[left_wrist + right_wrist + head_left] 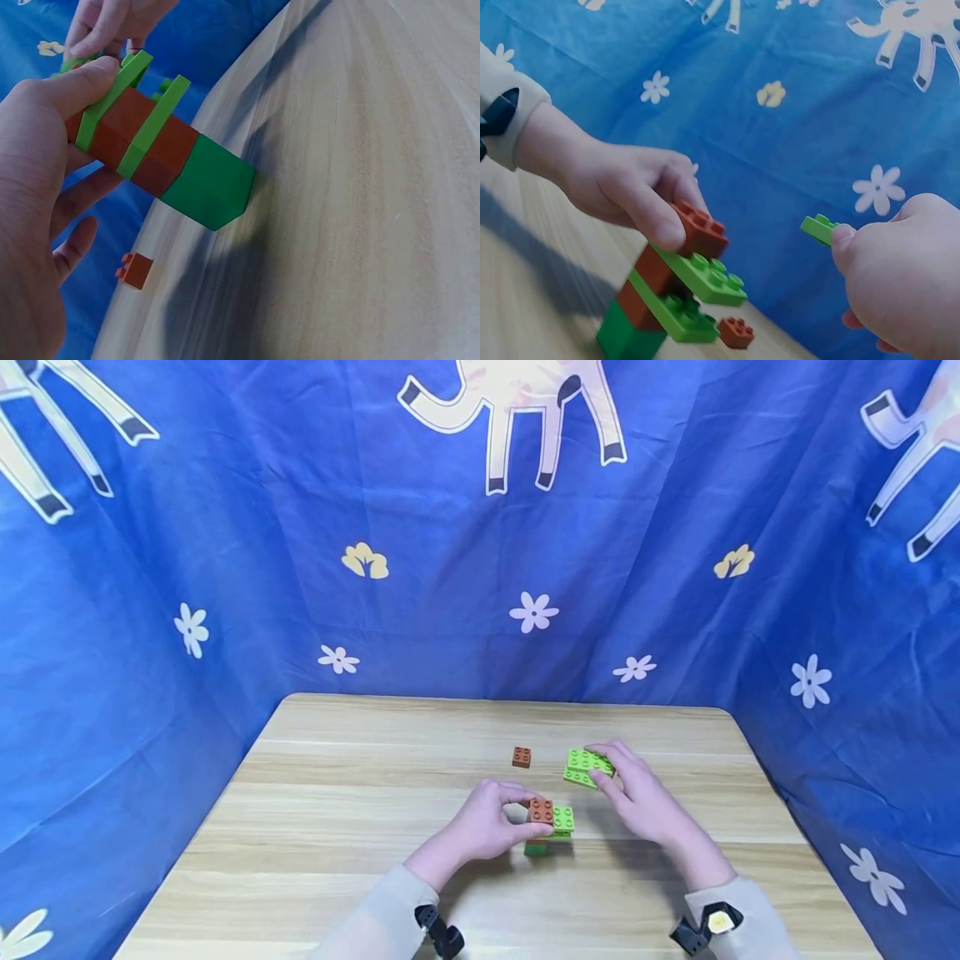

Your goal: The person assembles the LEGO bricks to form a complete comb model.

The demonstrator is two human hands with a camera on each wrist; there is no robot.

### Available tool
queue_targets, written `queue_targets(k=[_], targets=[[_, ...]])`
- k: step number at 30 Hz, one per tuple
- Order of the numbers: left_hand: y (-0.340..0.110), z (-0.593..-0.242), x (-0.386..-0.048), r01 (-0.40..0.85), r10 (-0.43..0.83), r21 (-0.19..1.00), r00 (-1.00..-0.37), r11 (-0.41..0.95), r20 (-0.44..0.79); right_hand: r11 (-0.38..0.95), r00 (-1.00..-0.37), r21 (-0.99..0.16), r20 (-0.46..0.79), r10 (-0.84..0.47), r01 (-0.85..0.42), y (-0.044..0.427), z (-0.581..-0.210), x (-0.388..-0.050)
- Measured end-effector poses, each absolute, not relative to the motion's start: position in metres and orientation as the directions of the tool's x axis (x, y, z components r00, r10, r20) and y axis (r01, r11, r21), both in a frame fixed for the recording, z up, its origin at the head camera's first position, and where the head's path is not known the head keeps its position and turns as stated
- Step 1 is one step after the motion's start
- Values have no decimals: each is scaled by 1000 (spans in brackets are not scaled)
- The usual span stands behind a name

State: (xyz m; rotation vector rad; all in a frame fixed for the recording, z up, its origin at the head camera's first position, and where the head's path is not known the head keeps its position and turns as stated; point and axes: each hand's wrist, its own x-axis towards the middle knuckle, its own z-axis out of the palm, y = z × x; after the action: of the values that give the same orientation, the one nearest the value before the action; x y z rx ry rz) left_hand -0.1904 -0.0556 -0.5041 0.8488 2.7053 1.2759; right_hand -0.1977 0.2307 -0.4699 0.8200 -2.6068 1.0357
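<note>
A small tower of building bricks (157, 146) has a dark green brick (212, 184) at its base, then brown bricks alternating with light green plates that jut to one side. My left hand (491, 822) pinches the brown top brick (541, 811) between thumb and fingers. Farther back and to the right, my right hand (633, 789) pinches a light green studded plate (819, 229). In the head view a second light green layer (580, 777) shows just below that plate; whether the two are joined I cannot tell.
A loose brown brick (521, 757) lies on the wooden table (337, 827), behind the tower and left of the right hand. Blue patterned cloth (442, 635) hangs behind the table and along both its sides.
</note>
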Motion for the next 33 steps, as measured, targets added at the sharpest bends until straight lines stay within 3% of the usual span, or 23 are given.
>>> queue_targets(k=[13, 33], targets=[[-55, -507, -191, 472, 487, 728, -846, 497, 216, 584, -798, -545, 381, -467, -602, 211, -461, -178], [-54, -510, -193, 495, 510, 758, -823, 425, 251, 580, -788, -538, 350, -506, -611, 194, -478, -162]])
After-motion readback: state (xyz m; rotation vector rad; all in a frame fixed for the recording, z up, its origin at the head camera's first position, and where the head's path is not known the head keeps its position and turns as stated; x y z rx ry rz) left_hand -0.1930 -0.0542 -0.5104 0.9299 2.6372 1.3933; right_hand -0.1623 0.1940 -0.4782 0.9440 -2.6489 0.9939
